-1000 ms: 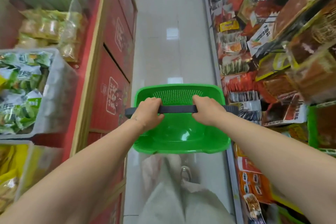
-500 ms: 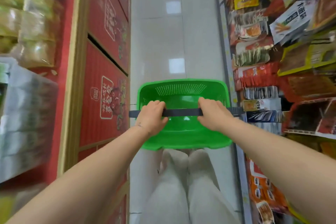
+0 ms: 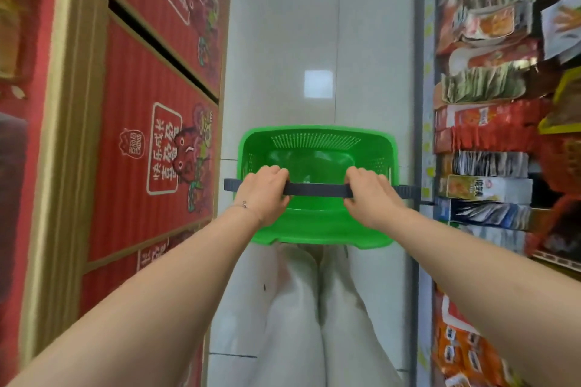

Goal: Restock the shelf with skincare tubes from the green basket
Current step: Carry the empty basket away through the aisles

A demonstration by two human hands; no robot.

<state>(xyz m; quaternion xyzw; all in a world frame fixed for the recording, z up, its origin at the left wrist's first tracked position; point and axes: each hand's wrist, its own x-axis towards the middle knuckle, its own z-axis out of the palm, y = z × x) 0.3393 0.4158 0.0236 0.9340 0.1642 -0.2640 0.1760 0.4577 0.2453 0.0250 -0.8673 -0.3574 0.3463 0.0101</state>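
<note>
Head view: the basket (image 3: 314,231) is held out in front, over the floor (image 3: 283,72) of a narrow aisle and ahead of the person's pale trousers (image 3: 314,308). The left hand (image 3: 264,195) and right hand (image 3: 371,198) are each wrapped round the dark handle (image 3: 317,190), one toward each end, with fingers closed over the bar. No tubes can be made out in the basket; only green plastic is seen on its bottom. No skincare shelf is in sight.

The step in hand is judged to be carrying the basket along the aisle. Whether stock remains to be placed cannot be told. The next move calls for the skincare shelf to be found and one hand to be freed, or the basket to be set down.

Red cartons (image 3: 151,151) are stacked close on the left. Snack packets (image 3: 487,135) are racked on the right, just beside the handle's right end. The handle ends project past the basket and could catch on either side.
</note>
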